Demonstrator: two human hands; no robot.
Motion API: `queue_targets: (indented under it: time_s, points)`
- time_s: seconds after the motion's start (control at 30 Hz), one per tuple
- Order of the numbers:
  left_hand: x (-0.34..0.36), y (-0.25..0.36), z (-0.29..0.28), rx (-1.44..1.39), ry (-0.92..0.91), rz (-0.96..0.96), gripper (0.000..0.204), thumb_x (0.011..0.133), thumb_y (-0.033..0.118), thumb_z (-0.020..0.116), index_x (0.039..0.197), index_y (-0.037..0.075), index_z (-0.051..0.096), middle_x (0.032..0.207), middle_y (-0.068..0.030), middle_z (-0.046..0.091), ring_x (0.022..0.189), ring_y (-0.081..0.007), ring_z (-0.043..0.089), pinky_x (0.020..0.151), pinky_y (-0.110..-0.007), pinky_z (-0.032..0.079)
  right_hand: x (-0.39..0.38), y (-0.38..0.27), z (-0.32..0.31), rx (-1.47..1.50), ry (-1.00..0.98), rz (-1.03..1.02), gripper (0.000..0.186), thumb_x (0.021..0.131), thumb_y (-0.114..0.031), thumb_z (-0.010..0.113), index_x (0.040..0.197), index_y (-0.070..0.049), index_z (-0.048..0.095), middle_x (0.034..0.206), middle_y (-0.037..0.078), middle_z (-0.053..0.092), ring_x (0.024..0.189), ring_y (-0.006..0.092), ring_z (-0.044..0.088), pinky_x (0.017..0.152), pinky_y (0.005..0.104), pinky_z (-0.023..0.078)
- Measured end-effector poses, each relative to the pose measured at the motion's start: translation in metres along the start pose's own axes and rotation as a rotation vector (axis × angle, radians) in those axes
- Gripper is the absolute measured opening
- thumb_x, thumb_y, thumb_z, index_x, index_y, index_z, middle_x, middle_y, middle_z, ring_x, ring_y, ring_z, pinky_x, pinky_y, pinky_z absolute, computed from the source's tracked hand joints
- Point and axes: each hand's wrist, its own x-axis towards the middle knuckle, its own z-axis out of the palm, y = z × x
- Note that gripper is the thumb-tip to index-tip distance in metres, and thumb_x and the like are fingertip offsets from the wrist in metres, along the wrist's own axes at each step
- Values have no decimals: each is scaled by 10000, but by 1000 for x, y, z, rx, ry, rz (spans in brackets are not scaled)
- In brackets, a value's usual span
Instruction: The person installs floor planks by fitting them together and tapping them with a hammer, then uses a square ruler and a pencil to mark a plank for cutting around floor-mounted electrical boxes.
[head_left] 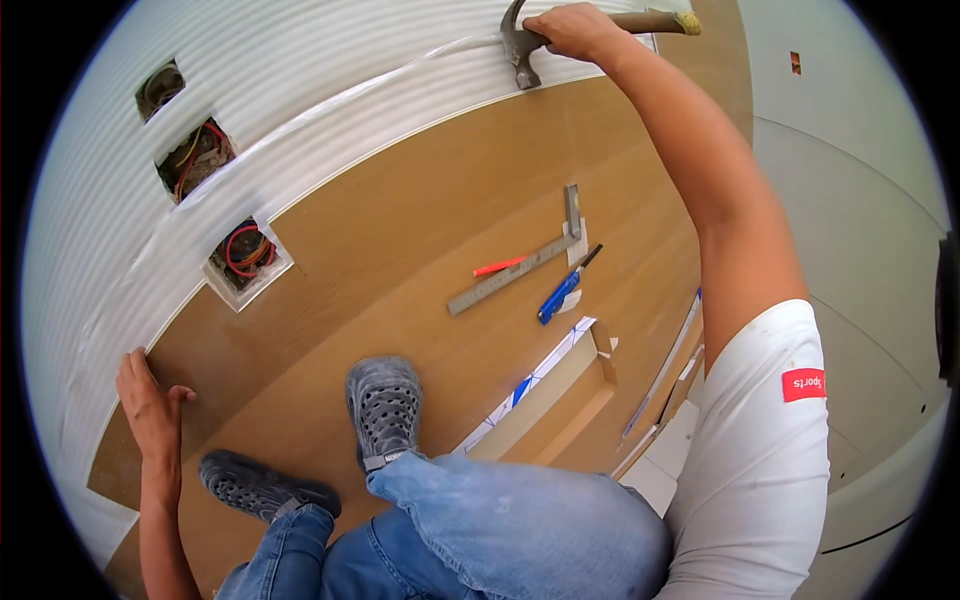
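My right hand (pixel 575 30) is closed around the handle of a claw hammer (pixel 519 44), close to its metal head. The hammer is at the far edge of the brown panel (pixel 420 200), by a white trim strip and ribbed white sheeting (pixel 330 50). At the left, my left hand (pixel 152 408) lies on the panel's edge, fingers stretched out and thumb apart, holding nothing. A metal try square (pixel 510 275) rests on the panel with a red pencil-like stick (pixel 498 266) beside it. Near these lies a blue tool with a dark tip (pixel 560 296).
Three cut-outs with coloured wires open in the white sheeting, the nearest being a wire box (pixel 248 255) at the panel's edge. My dark clogs (pixel 385 405) stand on the panel. A long open cardboard box (pixel 545 400) lies right of them. A pale wall (pixel 850 200) rises at the right.
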Motion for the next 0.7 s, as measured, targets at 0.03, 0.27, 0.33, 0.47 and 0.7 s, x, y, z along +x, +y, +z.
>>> queue_targets:
  time_s: [0.03, 0.27, 0.33, 0.47, 0.7]
  points:
    - [0, 0, 1, 4, 26, 26, 788, 565, -57, 825, 1298, -19, 536, 1189, -208, 576, 1138, -446, 539, 968, -499, 464, -1, 1, -1, -14, 6, -19, 176, 922, -162, 594, 1064, -155, 698, 970, 116, 773, 958, 334, 751, 812, 507, 583]
    - [10, -23, 11, -47, 22, 109, 846, 550, 22, 885, 1315, -32, 526, 1187, -242, 586, 1137, -473, 545, 986, -518, 461, -8, -7, 1, 68, 89, 18, 245, 893, -168, 702, 1124, -141, 626, 1014, 141, 752, 994, 392, 713, 793, 536, 546]
    - [14, -22, 11, -37, 4, 142, 798, 551, 75, 926, 1241, -38, 543, 1135, -236, 593, 1084, -474, 553, 945, -520, 468, -26, -28, 2, 185, 132, 162, 261, 901, -176, 707, 1139, -132, 609, 1026, 166, 743, 1011, 425, 700, 802, 564, 542]
    - [35, 1, -7, -478, -74, -176, 523, 772, 115, 878, 1212, 0, 621, 1183, -193, 691, 1169, -395, 640, 1007, -459, 512, -87, -87, 29, 531, 236, 462, 290, 923, -281, 692, 1122, -76, 641, 954, 218, 731, 942, 457, 692, 780, 568, 539]
    - [12, -46, 5, -269, 255, -83, 285, 834, 66, 833, 1085, 37, 700, 1125, -73, 648, 1107, -282, 583, 951, -391, 508, -200, -303, 22, 1130, 115, 738, 388, 912, -355, 799, 967, -4, 642, 813, 210, 682, 740, 357, 664, 683, 450, 518]
